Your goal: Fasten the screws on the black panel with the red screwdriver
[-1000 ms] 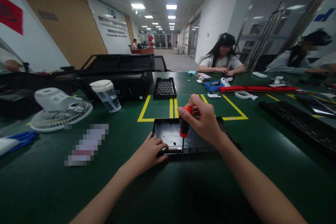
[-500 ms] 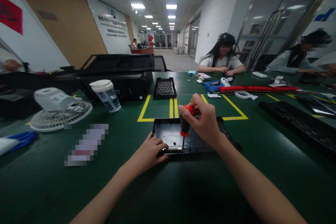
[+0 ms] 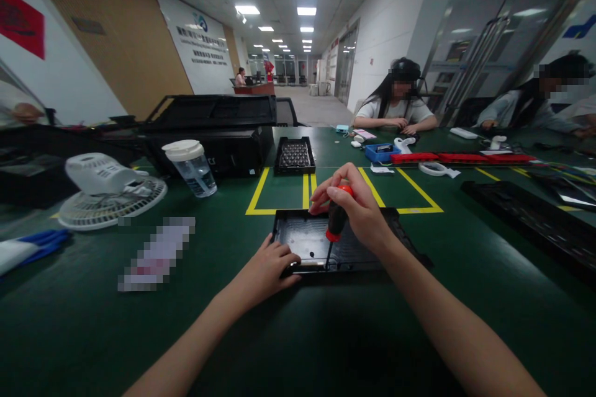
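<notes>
Black tray (image 3: 300, 232) on table (image 3: 298, 347), long axis crosswise; left hand (image 3: 274, 263) pinching near wall at left. Screwdriver (image 3: 336, 221), near-upright, tip just inside that wall; right hand (image 3: 364, 209) pinching handle, shaft below, leftward.

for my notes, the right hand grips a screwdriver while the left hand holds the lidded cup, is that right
Not the lidded cup: in the head view, the left hand holds the black tray while the right hand grips a screwdriver.
</notes>
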`<act>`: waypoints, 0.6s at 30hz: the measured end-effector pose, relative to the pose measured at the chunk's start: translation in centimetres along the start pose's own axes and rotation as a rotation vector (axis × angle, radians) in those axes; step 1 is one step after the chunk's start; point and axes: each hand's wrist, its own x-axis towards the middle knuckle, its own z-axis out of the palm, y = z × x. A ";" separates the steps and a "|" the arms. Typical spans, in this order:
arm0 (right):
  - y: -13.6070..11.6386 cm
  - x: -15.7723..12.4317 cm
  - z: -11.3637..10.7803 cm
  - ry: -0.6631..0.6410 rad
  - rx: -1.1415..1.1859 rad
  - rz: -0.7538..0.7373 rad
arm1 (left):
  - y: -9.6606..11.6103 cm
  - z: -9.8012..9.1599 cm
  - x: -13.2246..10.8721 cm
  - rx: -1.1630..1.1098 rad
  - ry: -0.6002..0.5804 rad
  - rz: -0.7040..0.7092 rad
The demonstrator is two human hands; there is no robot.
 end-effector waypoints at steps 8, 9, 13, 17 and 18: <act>0.2 0.2 -0.5 -0.250 0.207 0.057 | 0.0 -0.2 -0.1 0.019 0.002 -0.001; 0.2 0.1 -0.5 -0.260 0.224 0.050 | 0.0 -0.2 -0.1 0.020 0.002 -0.002; 0.1 0.1 -0.3 -0.314 0.296 0.046 | 0.1 -0.3 -0.1 0.027 0.004 0.001; -0.1 0.1 -0.4 -0.342 0.299 0.093 | 0.0 -0.2 -0.1 0.025 0.007 -0.001; -0.2 0.1 -0.4 -0.346 0.306 0.109 | 0.0 -0.2 -0.2 0.023 0.008 0.000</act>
